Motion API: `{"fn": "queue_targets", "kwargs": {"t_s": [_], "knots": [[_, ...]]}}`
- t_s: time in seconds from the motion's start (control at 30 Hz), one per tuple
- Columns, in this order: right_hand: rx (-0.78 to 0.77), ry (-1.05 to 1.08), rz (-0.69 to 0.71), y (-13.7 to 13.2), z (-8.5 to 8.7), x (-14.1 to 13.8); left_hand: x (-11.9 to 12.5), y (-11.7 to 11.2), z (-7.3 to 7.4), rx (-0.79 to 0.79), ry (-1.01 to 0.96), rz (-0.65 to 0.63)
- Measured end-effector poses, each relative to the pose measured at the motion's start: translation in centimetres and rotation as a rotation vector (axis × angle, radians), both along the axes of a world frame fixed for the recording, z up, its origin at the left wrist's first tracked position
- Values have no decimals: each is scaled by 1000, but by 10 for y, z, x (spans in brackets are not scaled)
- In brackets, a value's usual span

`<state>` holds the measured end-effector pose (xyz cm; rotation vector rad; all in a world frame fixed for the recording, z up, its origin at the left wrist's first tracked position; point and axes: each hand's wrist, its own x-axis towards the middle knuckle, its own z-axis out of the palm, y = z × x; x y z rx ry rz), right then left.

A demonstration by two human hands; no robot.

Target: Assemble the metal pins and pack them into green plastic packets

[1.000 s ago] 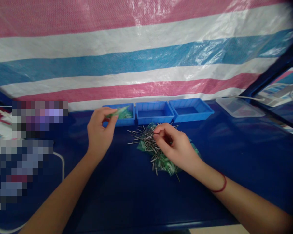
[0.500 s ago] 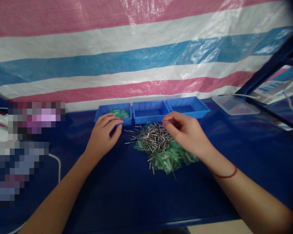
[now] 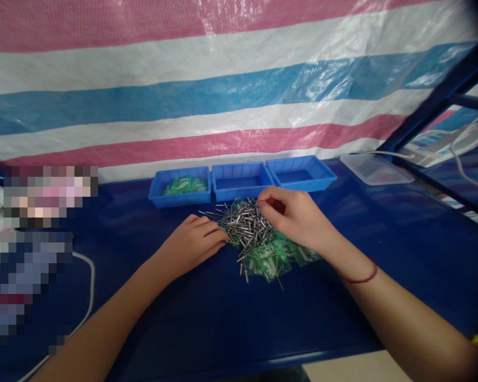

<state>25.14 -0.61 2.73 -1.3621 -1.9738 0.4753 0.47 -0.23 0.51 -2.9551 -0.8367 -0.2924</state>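
A heap of thin metal pins (image 3: 247, 225) lies on small green plastic bags (image 3: 271, 260) in the middle of the dark blue table (image 3: 223, 318). My left hand (image 3: 193, 245) rests palm down at the heap's left edge, fingers stretched toward the pins, holding nothing I can see. My right hand (image 3: 295, 215) is over the heap's far right side, its fingertips pinched together at the pins; what they hold is too small to make out. Three blue trays stand behind the heap: the left tray (image 3: 179, 196) holds green bags, the middle tray (image 3: 239, 183) and right tray (image 3: 300, 178) look bare.
A striped pink, white and blue tarp (image 3: 223, 95) hangs right behind the trays. A clear plastic lid (image 3: 376, 168) lies at the back right beside a blue frame post (image 3: 434, 101). A white cable (image 3: 85, 297) runs along the left, near blurred objects.
My left hand let go of a green bag at the left tray and came back down to the heap's left edge. My right hand shifted from the heap's middle to its far side.
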Motion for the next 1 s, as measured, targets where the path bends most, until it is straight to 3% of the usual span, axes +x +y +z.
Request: {"fn": "queue_targets", "kwargs": {"t_s": [0.23, 0.53, 0.8, 0.93, 1.0], "knots": [[-6, -24, 63, -3, 2, -3, -3, 0, 3, 92, -41, 8], [-15, -60, 121, -5, -2, -7, -10, 2, 13, 82, -292, 126], [117, 77, 147, -16, -13, -30, -2, -4, 10, -256, -705, 276], [-11, 235, 205, -23, -18, -41, 9, -13, 10, -594, -918, 327], [-18, 286, 176, -24, -18, -41, 13, -14, 12, -743, -1014, 423]]}}
